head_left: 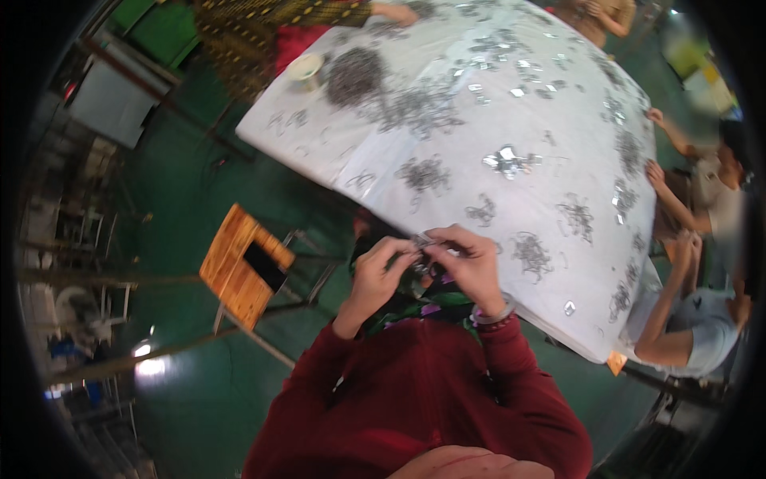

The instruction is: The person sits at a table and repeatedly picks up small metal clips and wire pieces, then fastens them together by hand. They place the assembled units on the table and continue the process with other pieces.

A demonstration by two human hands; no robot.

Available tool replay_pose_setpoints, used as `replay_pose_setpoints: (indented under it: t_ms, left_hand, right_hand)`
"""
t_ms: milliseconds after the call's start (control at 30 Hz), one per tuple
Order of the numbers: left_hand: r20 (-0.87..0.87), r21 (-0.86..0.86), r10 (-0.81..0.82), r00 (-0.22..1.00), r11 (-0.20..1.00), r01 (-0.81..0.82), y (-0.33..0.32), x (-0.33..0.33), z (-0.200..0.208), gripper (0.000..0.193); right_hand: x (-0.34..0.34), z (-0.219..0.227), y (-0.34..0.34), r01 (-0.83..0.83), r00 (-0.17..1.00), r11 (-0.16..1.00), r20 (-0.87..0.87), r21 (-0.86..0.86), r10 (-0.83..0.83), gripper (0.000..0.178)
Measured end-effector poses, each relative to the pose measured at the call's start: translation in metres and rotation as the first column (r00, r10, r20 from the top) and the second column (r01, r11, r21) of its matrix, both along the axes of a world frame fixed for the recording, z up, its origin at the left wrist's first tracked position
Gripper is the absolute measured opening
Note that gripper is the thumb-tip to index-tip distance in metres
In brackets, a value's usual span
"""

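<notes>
Close to the near edge of the white-covered table (471, 191), my left hand (380, 275) and my right hand (469, 267) meet in front of my body. Both are closed, thumbs against fingers, around a small grey metallic piece (424, 242). Its exact kind is too small to make out, and the fingertips partly cover it. Just beyond my hands lie a small heap of thin dark wire-like pieces (481, 210) and a larger one (531, 254) to the right. A cluster of shiny flat pieces (509, 162) rests farther up the cloth.
A dense dark wire pile (355, 77) and a pale cup (306, 70) stand at the far left. Wooden-topped stool (243, 267) is on the green floor to my left. People sit along the right side (694, 327); another person in patterned clothing (271, 36) is far left.
</notes>
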State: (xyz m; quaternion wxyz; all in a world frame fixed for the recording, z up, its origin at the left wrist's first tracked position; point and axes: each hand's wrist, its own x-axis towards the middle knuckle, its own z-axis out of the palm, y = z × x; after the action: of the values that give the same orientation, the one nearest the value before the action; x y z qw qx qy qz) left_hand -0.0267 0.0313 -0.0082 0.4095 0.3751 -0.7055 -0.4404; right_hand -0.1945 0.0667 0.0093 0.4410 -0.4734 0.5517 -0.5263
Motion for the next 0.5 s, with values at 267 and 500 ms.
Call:
replay_pose_setpoints:
  t_ms: [267, 500]
  left_hand:
    - [0.091, -0.051, -0.023, 0.996, 0.998, 0.028, -0.002, 0.012, -0.02, 0.01]
    - [0.006, 0.086, 0.159, 0.987, 0.983, -0.159, -0.074, 0.021, -0.036, 0.018]
  right_hand:
    - [0.01, -0.001, -0.003, 0.001, 0.98, 1.0, 0.201, -0.001, 0.0, 0.014]
    - [0.008, -0.008, 0.0, -0.128, 0.938, 0.992, 0.327, 0.021, 0.114, 0.017]
